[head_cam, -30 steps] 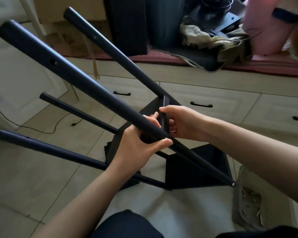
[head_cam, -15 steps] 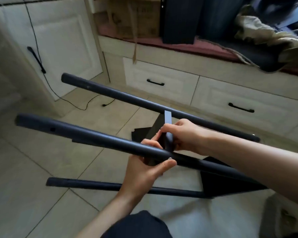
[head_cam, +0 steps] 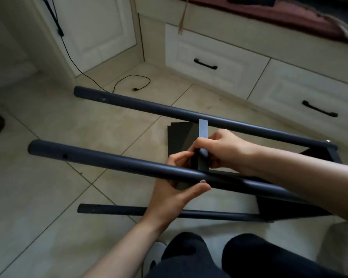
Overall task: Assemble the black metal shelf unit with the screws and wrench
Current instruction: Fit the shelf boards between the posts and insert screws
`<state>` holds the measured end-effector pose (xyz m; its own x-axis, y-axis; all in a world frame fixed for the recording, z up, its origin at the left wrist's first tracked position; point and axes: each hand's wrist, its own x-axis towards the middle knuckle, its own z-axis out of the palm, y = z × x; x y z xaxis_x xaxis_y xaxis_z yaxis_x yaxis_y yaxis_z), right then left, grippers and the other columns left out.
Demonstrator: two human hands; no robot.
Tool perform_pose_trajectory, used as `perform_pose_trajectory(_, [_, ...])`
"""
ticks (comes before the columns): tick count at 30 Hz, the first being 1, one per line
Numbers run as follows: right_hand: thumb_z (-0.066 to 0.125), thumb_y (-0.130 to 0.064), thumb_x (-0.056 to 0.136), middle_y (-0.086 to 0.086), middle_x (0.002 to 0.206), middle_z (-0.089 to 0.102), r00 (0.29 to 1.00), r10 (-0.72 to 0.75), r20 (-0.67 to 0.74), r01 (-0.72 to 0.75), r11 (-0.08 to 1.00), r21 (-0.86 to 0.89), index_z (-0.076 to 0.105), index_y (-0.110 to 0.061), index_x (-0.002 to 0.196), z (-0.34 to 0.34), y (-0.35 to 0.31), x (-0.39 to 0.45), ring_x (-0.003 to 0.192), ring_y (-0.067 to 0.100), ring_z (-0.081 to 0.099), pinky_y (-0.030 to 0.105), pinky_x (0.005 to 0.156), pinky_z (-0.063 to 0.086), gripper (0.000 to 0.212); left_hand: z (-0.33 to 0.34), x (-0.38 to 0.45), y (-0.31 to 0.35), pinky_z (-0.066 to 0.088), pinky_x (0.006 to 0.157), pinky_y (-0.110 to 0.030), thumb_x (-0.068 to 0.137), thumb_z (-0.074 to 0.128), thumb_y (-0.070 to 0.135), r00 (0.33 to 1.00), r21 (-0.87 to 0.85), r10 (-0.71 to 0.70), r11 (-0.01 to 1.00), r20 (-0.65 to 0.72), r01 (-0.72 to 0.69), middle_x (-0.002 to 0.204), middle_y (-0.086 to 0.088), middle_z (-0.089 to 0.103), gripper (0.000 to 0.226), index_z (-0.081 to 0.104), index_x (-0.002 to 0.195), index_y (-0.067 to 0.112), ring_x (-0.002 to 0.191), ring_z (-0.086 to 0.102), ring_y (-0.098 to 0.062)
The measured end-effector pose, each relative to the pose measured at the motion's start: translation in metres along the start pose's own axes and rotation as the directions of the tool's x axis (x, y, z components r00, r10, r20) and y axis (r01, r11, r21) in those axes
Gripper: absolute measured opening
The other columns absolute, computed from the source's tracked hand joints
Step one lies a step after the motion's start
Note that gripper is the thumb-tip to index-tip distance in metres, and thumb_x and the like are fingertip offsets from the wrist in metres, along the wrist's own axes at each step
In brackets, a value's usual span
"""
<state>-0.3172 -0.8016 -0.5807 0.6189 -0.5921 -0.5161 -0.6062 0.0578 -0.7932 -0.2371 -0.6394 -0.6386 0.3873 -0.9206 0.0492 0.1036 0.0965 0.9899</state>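
A: What lay closest to the person?

B: Their dark-trousered knees (head_cam: 219, 255), and just beyond them the lowest black tube (head_cam: 113, 209) of the shelf unit, lying along the tiled floor (head_cam: 38, 197) below the left wrist.

A: And the left hand?

B: The left hand (head_cam: 175, 189) came up from under the near tube (head_cam: 109, 163), thumb hooked over the tube's near side and fingers curled up behind it, so it gripped that tube and the edge of the black shelf panel (head_cam: 180, 137) there.

A: The right hand?

B: The right hand (head_cam: 223, 151) sat just past the left, fingers closed on the narrow edge of the panel (head_cam: 203, 131), which stood upright between the two upper tubes. Whether a screw or wrench was in those fingers, I could not tell.

A: Beyond the grip?

B: The far tube (head_cam: 169, 111) ran behind the hands, ending at right with a small bright fitting. To the right of the grip a second black panel (head_cam: 285, 209) joined the tubes. Farther off were a black cable (head_cam: 129, 85) on the floor and white drawers (head_cam: 209, 61) with black handles.
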Motion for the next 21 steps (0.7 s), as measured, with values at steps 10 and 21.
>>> perform_pose_trajectory(10, [0.067, -0.031, 0.084, 0.003, 0.061, 0.058, 0.999, -0.032, 0.027, 0.034, 0.998, -0.056, 0.065, -0.009, 0.07, 0.028, 0.0, -0.006, 0.057, 0.017, 0.056, 0.03, 0.056, 0.049, 0.027, -0.028, -0.027, -0.01, 0.051, 0.095, -0.019, 0.064, 0.085, 0.04, 0.978, 0.125, -0.21, 0.97, 0.01, 0.207, 0.137, 0.027, 0.056, 0.078, 0.049, 0.13, 0.063, 0.129, 0.051, 0.003])
perform_pose_trajectory(21, [0.068, -0.027, 0.083, -0.007, 0.046, 0.05, 0.993, -0.004, 0.116, 0.006, 1.0, -0.02, 0.06, -0.011, 0.068, 0.059, -0.004, -0.01, 0.048, 0.012, 0.047, 0.022, 0.043, 0.04, 0.023, -0.042, -0.06, -0.004, 0.055, 0.09, -0.023, 0.059, 0.09, 0.038, 0.945, -0.008, -0.32, 0.947, -0.067, 0.32, 0.121, 0.01, 0.072, 0.08, 0.055, 0.131, 0.042, 0.115, 0.066, -0.011])
